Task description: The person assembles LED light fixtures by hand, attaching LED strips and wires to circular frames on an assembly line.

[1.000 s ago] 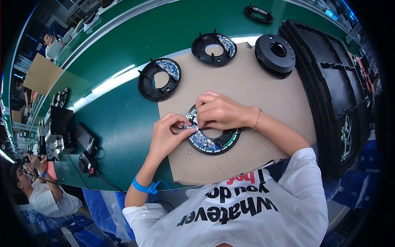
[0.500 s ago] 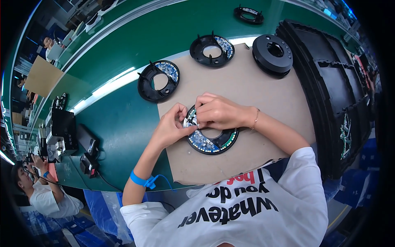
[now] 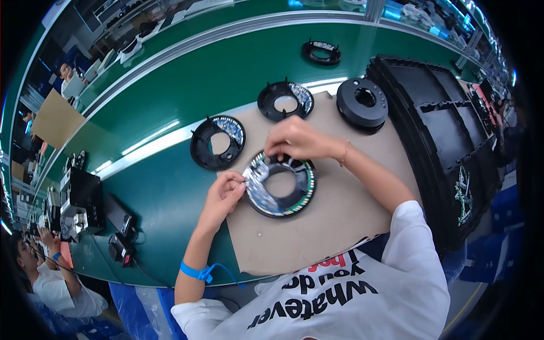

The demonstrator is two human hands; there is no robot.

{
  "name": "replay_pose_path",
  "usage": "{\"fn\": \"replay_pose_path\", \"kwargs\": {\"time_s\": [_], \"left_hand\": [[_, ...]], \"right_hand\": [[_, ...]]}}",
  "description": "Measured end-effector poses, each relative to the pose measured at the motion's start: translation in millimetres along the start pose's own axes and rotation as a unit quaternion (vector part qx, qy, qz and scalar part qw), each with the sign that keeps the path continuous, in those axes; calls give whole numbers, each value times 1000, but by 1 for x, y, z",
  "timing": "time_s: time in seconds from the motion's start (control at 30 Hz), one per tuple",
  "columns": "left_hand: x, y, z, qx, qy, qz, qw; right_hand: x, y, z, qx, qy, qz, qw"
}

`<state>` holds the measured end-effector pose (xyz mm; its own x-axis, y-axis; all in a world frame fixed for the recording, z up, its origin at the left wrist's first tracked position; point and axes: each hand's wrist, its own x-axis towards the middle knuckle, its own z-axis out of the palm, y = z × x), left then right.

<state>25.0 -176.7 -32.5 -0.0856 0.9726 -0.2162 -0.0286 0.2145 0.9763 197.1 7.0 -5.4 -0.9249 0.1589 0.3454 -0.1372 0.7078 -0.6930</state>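
A black ring-shaped housing [image 3: 255, 196] with a circuit board and a row of small pale parts round its rim lies on brown cardboard in front of me, a little smeared by motion. My left hand [image 3: 222, 195] pinches its left edge between thumb and fingers. My right hand [image 3: 297, 139] is closed over its upper edge, fingertips bent down onto the black part there; what exactly they grip is partly hidden. Two similar black rings with boards, one at the left [image 3: 204, 151] and one farther back [image 3: 272, 96], lie with their thin posts upward.
A dark round cover [image 3: 362, 105] sits at the cardboard's [image 3: 334, 212] far right corner. Another black ring [image 3: 321, 52] lies farther back. Black trays [image 3: 445, 127] are stacked at the right. A black box [image 3: 81, 198] and cabled adapters [image 3: 121, 245] stand left; a co-worker [image 3: 59, 277] sits beyond.
The ring has turned clockwise and its board segment now faces left. My left hand has shifted outward to the rim, and my right hand has moved to the upper edge. The view has tilted.
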Motion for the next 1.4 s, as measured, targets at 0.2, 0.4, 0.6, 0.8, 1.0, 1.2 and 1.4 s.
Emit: {"fn": "replay_pose_path", "kwargs": {"time_s": [0.2, 0.4, 0.6, 0.8, 1.0, 1.2, 1.4], "left_hand": [[-1, 8, 3, -259, 124, 63, 956], [-8, 13, 11, -82, 60, 72, 992], [-8, 21, 18, -91, 58, 66, 992], [-6, 24, 16, -55, 57, 59, 995], [-5, 33, 18, -37, 58, 61, 996], [-8, 28, 18, -33, 53, 67, 996], [-10, 23, 20, -37, 42, 69, 996]], "right_hand": [[54, 18, -68, -19, 213, 53, 975], [87, 78, -95, -150, 399, 100, 899], [87, 115, -98, -93, 365, 259, 889], [76, 117, -104, 141, 249, 258, 923], [35, 129, -118, -672, 292, 211, 647], [34, 136, -122, -623, 129, 242, 733], [38, 50, -123, -553, 230, 79, 797]]}}
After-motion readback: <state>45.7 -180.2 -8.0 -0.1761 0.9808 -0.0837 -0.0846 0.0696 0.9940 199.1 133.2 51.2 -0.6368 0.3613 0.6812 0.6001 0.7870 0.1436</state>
